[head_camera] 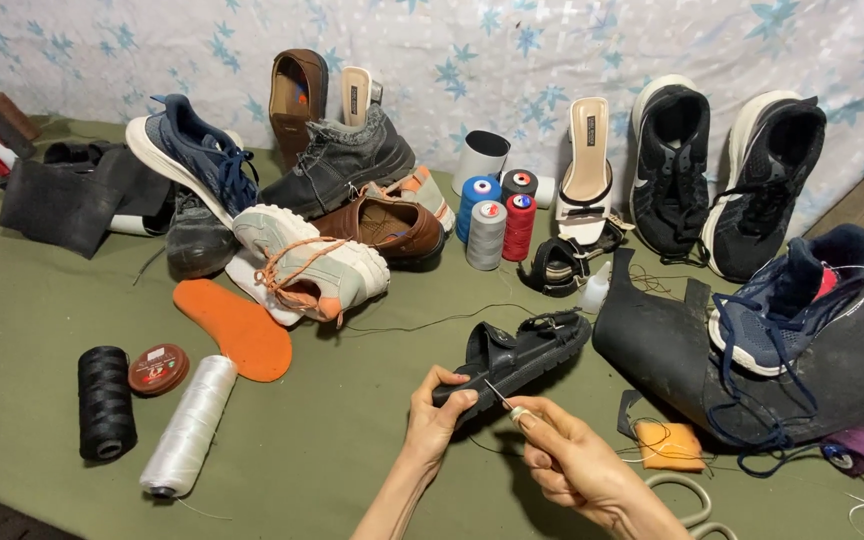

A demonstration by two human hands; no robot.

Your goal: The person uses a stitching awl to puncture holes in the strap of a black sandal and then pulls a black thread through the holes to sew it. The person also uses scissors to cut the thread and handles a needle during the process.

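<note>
Head view: near the middle, the left hand grips the black sandal by its near end, while the right hand pinches a needle at the sole. Stitching looks underway; pushing it through calls for steady pressure.

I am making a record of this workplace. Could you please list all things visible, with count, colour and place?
sandal: 1, black, held at centre
awl: 1, metal, at sandal's sole
thread cones: 4, blue, grey, red, black, rear centre
thread spools: 2, black and white, front left
insole: 1, orange, left of centre
polish tin: 1, red, front left
shoe pile: several, mixed colours, rear left
sneakers: 2, black, rear right
left hand: grips sandal
right hand: holds awl
</note>
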